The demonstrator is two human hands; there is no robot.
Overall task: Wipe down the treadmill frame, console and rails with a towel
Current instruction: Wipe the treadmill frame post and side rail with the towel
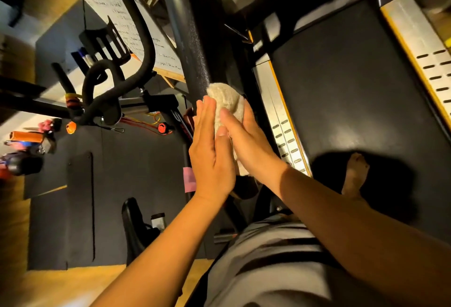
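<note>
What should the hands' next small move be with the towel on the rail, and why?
Probably slide the towel further up the rail. The left hand and right hand press it between them around the rail's near end, and the long dark stretch beyond the towel has nothing on it yet.

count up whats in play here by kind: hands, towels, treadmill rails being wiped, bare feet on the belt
hands: 2, the left hand and the right hand, pressed around the towel
towels: 1, the beige towel
rails being wiped: 1, the dark handrail
bare feet on the belt: 1, the foot
total: 5
</note>
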